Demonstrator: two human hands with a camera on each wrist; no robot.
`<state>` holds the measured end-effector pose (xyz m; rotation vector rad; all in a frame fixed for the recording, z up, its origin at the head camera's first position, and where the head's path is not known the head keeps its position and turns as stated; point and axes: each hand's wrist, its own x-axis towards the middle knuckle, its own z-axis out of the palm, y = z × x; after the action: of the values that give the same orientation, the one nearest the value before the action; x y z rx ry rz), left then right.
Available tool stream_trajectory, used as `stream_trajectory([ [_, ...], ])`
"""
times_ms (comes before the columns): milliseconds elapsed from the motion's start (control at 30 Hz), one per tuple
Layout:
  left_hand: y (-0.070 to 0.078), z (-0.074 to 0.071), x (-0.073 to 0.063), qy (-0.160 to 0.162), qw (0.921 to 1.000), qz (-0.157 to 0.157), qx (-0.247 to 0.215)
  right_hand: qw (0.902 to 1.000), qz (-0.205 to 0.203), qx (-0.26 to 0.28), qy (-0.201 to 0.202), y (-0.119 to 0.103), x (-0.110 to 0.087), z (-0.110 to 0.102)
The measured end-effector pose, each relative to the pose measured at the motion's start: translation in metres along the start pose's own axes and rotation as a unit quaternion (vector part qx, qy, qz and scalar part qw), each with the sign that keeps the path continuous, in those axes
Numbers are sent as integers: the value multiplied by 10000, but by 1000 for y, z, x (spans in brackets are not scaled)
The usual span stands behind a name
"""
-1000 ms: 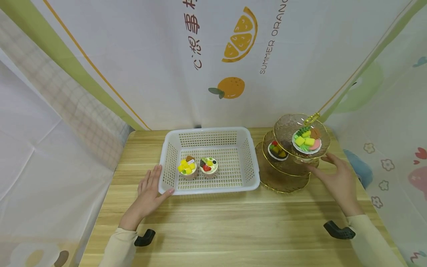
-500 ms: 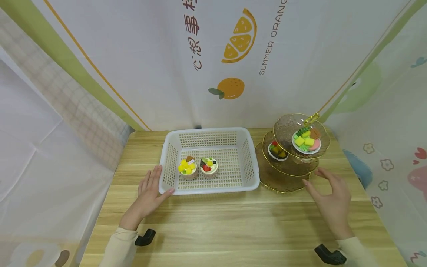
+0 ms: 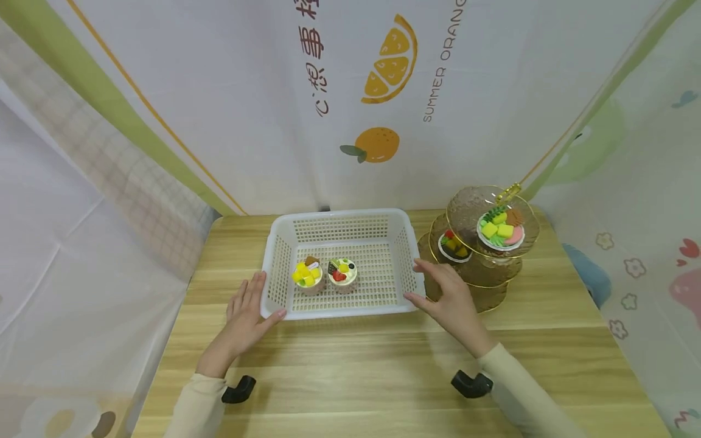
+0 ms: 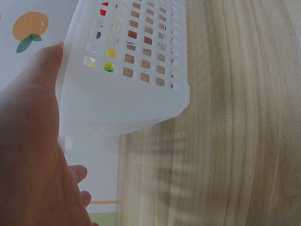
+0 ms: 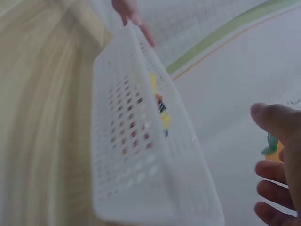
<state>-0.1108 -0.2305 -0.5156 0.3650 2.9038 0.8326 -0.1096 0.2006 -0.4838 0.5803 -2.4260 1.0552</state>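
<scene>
My left hand (image 3: 241, 327) rests at the left front corner of a white plastic basket (image 3: 345, 316), thumb on the front rim and fingers along the left side. In the left wrist view the thumb (image 4: 46, 63) lies along the rim. Inside the basket stand two toy cupcakes, one with yellow cubes (image 3: 308, 275) and one with a strawberry topping (image 3: 343, 277). My right hand (image 3: 453, 303) hovers by the basket's right front corner, thumb and fingers spread around nothing. The right wrist view shows that hand (image 5: 284, 150) apart from the basket, its fingers loosely bent.
A three-tier, gold-rimmed stand (image 3: 465, 210) is at the right, partly behind my right hand. One fruit cupcake (image 3: 501, 231) sits on its top plate, and a dark one (image 3: 453, 248) on the middle plate. A printed curtain (image 3: 263, 152) hangs behind the wooden table (image 3: 350, 377).
My right hand has left the cake stand and moved left to the basket's right side. The left hand, basket and cupcakes have stayed where they were.
</scene>
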Motion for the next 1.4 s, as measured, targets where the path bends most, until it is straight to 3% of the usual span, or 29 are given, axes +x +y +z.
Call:
stream_trajectory([
  [133, 0, 0, 0, -34, 10000, -31, -25, 9967, -70, 81, -804, -10, 40, 20],
  [267, -1, 0, 1, -52, 10000, -16, 0, 9854, 18, 152, -1698, -17, 78, 40],
  [433, 0, 0, 1, -55, 10000, -31, -10, 9566, 116, 113, -2910, -15, 112, 67],
  [633, 0, -1, 1, -28, 10000, -1, -39, 9176, 524, 163, -3938, 2, 130, 93],
  [767, 0, 0, 0, -34, 10000, -21, -49, 9010, 848, 358, -4239, 10, 132, 102],
  [1000, -1, 1, 0, -6, 10000, 27, -67, 8803, 1310, 423, -4540, 20, 128, 118],
  [1400, 0, 0, 0, 0, 9999, 10, -103, 8850, 1403, 295, -4430, 20, 122, 127],
])
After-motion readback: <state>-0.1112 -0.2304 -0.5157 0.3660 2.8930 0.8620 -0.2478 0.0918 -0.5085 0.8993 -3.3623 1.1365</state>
